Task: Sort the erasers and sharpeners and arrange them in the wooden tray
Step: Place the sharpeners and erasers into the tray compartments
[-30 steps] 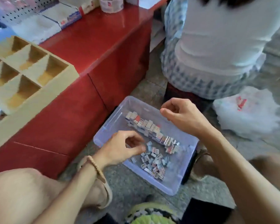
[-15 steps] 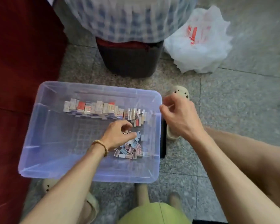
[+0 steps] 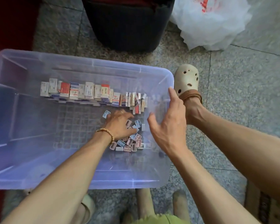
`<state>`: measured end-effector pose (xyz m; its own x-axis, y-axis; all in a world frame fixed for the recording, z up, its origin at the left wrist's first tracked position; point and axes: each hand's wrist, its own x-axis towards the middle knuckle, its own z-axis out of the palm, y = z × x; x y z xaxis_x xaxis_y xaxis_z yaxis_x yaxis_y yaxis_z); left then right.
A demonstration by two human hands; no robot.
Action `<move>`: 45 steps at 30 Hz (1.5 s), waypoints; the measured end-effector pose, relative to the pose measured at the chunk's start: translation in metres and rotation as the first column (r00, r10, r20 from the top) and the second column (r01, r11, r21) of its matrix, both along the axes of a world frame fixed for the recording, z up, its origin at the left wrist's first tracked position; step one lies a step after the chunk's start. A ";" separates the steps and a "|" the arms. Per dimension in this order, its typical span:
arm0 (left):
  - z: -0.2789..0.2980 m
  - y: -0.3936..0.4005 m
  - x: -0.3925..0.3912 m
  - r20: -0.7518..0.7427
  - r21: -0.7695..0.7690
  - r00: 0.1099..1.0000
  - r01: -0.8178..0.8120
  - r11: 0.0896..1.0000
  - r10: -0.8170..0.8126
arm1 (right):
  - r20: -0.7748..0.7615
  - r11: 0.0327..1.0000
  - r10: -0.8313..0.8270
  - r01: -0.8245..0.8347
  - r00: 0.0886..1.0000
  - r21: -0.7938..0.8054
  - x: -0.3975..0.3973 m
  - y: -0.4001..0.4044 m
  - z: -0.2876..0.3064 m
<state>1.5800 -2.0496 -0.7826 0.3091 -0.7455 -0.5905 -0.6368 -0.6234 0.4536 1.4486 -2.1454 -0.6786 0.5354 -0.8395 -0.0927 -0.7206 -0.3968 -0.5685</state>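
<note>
A clear bluish plastic bin (image 3: 87, 65) stands on the floor in front of me. Along its far wall runs a row of small boxed erasers or sharpeners (image 3: 87, 91). A loose pile of tiny wrapped pieces (image 3: 131, 143) lies near the right end, with one stray piece (image 3: 106, 113) beside it. My left hand (image 3: 120, 125), with a bead bracelet on the wrist, reaches into the bin and rests with spread fingers on the pile. My right hand (image 3: 168, 126) hovers over the bin's right end, fingers apart and holding nothing. The wooden tray is out of view.
A dark stool (image 3: 128, 25) stands just behind the bin, and a white plastic bag (image 3: 213, 21) lies at the back right. My foot in a cream clog (image 3: 187, 78) sits against the bin's right rim. The red cabinet (image 3: 10, 21) borders the left.
The view dropped from the red counter and wooden tray to the bin. My left hand went from pinching to spreading over the pile. My right hand uncurled and moved over the bin.
</note>
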 end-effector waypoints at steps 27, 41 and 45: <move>-0.023 0.025 -0.005 -0.253 0.111 0.941 0.257 0.960 -0.223 | 0.044 0.999 -0.023 0.025 0.999 -0.043 0.000 -0.001 -0.006; -0.026 0.026 -0.010 -0.341 0.056 0.927 0.189 0.980 -0.159 | 0.052 0.999 -0.030 0.032 0.998 -0.039 0.000 0.000 -0.006; -0.025 0.023 -0.011 -0.306 0.059 0.926 0.252 0.966 -0.223 | 0.056 0.999 -0.026 0.029 0.998 -0.041 0.000 -0.001 -0.005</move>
<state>1.5691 -2.0263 -0.8074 -0.0686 -0.7109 -0.7000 -0.6188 -0.5200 0.5888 1.4485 -2.1461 -0.6835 0.5153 -0.8565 -0.0281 -0.6995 -0.4014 -0.5913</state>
